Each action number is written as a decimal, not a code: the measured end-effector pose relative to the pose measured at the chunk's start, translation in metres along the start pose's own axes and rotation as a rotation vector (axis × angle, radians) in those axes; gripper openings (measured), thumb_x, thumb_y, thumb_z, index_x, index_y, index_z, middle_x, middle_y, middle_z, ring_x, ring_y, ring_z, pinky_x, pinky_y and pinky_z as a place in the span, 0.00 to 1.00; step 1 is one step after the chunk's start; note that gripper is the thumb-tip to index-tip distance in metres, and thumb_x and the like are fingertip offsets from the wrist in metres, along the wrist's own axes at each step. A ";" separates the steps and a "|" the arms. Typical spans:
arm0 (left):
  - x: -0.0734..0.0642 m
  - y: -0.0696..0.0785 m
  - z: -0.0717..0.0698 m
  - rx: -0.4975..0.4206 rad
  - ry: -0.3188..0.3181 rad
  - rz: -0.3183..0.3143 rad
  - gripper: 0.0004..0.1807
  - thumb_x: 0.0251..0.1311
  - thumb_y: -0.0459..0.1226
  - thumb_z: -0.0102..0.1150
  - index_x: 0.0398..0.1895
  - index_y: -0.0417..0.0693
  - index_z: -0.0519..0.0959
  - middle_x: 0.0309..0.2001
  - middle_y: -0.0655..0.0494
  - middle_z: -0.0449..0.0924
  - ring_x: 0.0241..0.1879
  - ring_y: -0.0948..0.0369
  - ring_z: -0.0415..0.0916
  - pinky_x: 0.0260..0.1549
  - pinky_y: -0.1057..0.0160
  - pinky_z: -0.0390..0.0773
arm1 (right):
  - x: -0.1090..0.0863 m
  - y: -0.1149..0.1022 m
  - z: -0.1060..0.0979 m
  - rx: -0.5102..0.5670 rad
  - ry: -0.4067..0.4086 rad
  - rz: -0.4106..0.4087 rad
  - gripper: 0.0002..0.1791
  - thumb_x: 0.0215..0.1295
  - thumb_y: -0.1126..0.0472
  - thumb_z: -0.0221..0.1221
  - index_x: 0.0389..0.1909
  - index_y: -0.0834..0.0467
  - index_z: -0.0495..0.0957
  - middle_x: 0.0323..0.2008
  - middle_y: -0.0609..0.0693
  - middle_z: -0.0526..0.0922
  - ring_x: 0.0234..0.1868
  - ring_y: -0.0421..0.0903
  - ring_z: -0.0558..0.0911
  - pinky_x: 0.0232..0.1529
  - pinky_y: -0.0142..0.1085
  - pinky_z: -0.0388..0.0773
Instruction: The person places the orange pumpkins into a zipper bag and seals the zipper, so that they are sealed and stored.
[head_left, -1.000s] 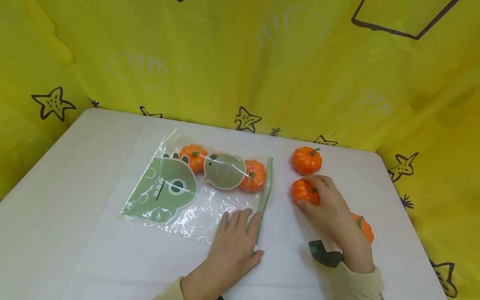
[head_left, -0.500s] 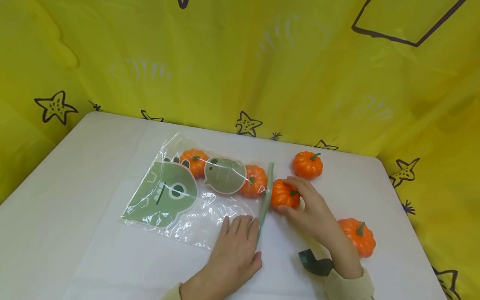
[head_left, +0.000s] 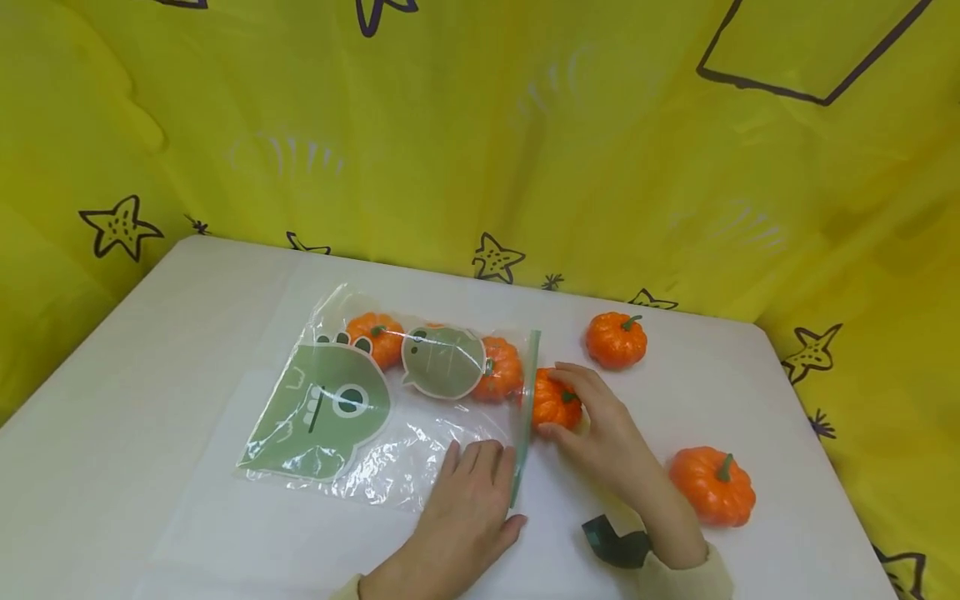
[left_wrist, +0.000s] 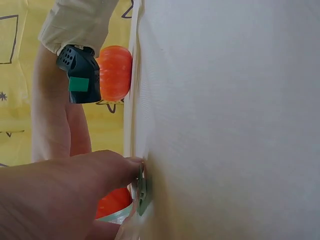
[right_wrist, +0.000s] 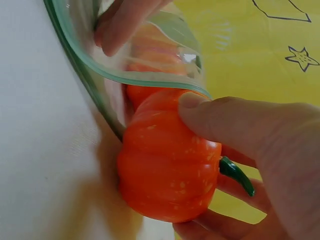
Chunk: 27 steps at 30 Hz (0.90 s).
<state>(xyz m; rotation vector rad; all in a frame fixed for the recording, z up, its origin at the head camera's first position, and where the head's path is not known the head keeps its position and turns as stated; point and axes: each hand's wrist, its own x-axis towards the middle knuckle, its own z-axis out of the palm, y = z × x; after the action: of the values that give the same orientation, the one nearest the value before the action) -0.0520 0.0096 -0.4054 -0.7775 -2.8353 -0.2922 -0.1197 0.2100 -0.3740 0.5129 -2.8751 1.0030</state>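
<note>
At the left of the head view, a white surface (head_left: 150, 400) meets a yellow cloth (head_left: 420, 125) printed with starfish. Left of centre, a clear bag (head_left: 420, 433) lies flat, with a green monster print at its far left. Inside, along its upper part, sit a first pumpkin (head_left: 381, 340) and, past a bubble print (head_left: 442, 362), a second pumpkin (head_left: 504, 371) close to the mouth. A sliver of orange shows above the bubble print; I cannot tell what it belongs to.

At lower centre, my left hand (head_left: 471, 508) rests back upward, fingers laid fairly straight on the bag beside its green strip (head_left: 523, 450), holding nothing that I can make out. I judge that its weight keeps the plastic from sliding. In the right wrist view the mouth gapes.

Right of centre, my right grip (head_left: 603, 437) is curled round a third pumpkin (head_left: 553, 400), thumb on the near side, fingers on the far side, spread only as wide as the fruit. Held so, its left end is free and lies partly under the strip; the stem (right_wrist: 237, 175) points back towards my palm, likely clear of the plastic.

Farther right, an upper pumpkin (head_left: 616, 341) and a lower pumpkin (head_left: 712, 487) sit loose, well apart, both probably within easy reach.
</note>
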 end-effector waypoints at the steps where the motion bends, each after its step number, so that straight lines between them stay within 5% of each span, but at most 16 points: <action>1: 0.000 0.000 0.001 0.010 0.006 0.004 0.36 0.50 0.57 0.70 0.55 0.43 0.74 0.48 0.52 0.76 0.52 0.55 0.72 0.57 0.47 0.75 | 0.001 0.000 0.002 -0.001 -0.001 -0.001 0.35 0.56 0.60 0.72 0.65 0.57 0.71 0.68 0.55 0.71 0.69 0.55 0.70 0.67 0.54 0.68; 11: -0.001 -0.002 0.003 0.041 0.037 0.050 0.29 0.49 0.47 0.67 0.53 0.43 0.78 0.47 0.53 0.76 0.52 0.54 0.72 0.57 0.46 0.74 | 0.002 -0.001 0.010 -0.001 0.053 0.022 0.36 0.54 0.61 0.72 0.65 0.56 0.72 0.68 0.55 0.70 0.70 0.55 0.68 0.69 0.54 0.65; 18: -0.001 -0.005 0.003 0.036 0.096 0.083 0.29 0.43 0.45 0.67 0.51 0.44 0.79 0.45 0.54 0.76 0.51 0.54 0.72 0.56 0.46 0.75 | 0.004 -0.008 0.017 -0.015 0.056 -0.041 0.37 0.54 0.59 0.73 0.66 0.55 0.71 0.69 0.50 0.69 0.70 0.50 0.70 0.67 0.47 0.68; 27: -0.001 -0.007 0.002 0.023 0.040 0.092 0.28 0.45 0.46 0.67 0.51 0.44 0.79 0.45 0.54 0.75 0.51 0.54 0.72 0.56 0.46 0.75 | 0.000 -0.003 0.015 0.026 -0.008 -0.038 0.38 0.56 0.64 0.70 0.69 0.52 0.68 0.71 0.50 0.67 0.72 0.52 0.68 0.68 0.53 0.65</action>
<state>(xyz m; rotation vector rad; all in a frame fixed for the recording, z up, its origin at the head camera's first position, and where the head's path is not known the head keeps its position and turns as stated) -0.0553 0.0039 -0.4082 -0.8842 -2.7514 -0.2577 -0.1180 0.1983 -0.3843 0.5724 -2.8509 1.0366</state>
